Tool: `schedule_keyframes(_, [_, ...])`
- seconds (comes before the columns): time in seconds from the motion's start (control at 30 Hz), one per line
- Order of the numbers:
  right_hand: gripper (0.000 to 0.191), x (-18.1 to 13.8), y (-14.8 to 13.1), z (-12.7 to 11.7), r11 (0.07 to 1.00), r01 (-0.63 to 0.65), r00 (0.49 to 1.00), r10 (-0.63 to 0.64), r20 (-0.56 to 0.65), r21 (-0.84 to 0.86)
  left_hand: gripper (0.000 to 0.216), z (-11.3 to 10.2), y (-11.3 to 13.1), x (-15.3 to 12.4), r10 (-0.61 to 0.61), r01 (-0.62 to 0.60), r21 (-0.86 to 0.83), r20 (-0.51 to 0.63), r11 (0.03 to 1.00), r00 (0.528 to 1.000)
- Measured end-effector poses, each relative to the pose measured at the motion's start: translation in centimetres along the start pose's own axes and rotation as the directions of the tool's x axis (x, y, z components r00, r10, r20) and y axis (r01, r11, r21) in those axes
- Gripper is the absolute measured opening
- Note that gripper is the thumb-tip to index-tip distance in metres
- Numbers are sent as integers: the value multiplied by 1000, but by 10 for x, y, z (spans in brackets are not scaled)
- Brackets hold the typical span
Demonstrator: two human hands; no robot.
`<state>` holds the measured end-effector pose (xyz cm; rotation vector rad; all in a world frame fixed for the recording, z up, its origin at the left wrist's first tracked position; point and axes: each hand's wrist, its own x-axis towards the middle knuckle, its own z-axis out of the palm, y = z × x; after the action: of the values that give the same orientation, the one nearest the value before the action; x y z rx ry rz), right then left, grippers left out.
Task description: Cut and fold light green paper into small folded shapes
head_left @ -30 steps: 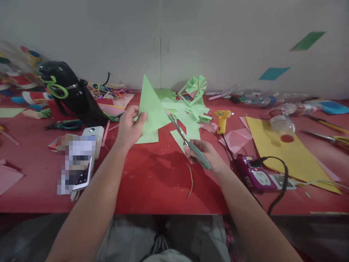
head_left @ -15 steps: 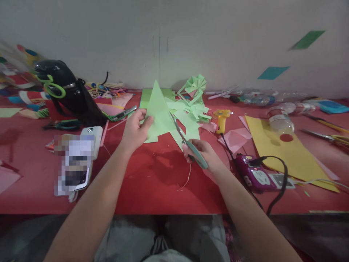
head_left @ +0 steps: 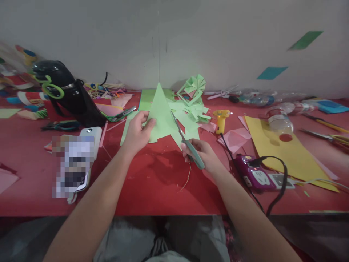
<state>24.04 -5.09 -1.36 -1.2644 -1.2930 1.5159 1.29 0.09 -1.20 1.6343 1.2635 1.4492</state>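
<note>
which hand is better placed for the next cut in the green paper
Likely right: the right hand grips the scissors, blades at the green paper triangle; the left hand only holds it.

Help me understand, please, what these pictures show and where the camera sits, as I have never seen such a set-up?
There is no machine here. A person wears one camera on the head, looking forward and down at their own two bare hands, so both arms reach in from the bottom of the picture. The left hand pinches a green paper triangle and holds it with the tip up over the red table. The right hand grips scissors, whose blades meet the triangle's right edge. Around them lie green paper scraps, a yellow glue gun, a yellow sheet, a plastic bottle and a purple power strip.
</note>
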Motion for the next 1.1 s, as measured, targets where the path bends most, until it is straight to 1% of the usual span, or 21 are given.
schedule_keyframes(0.1, [46,2,1,-2,1000,-7,1000,7,-1,-26,17,0,0,0,-1,1,-5,-1,1000,1000])
schedule_keyframes(0.33, [44,5,5,-4,995,35,999,-36,-10,-90,18,-1,0,-1,-2,2,-14,4,1000,1000])
schedule_keyframes(0.6, [46,6,8,-2,993,46,996,-53,-68,-111,20,-1,-1,0,-11,11,-28,5,1000,1000])
schedule_keyframes(0.87, [47,6,10,1,993,51,994,-60,-88,-104,20,0,0,0,-32,32,-50,2,998,999])
schedule_keyframes(0.97, [45,5,9,1,994,43,995,-52,-81,-103,20,-1,1,0,-30,30,-50,-3,998,1000])
schedule_keyframes(1.1, [45,4,8,-1,997,57,998,-59,-34,-57,20,-2,0,0,-33,33,-56,1,998,999])
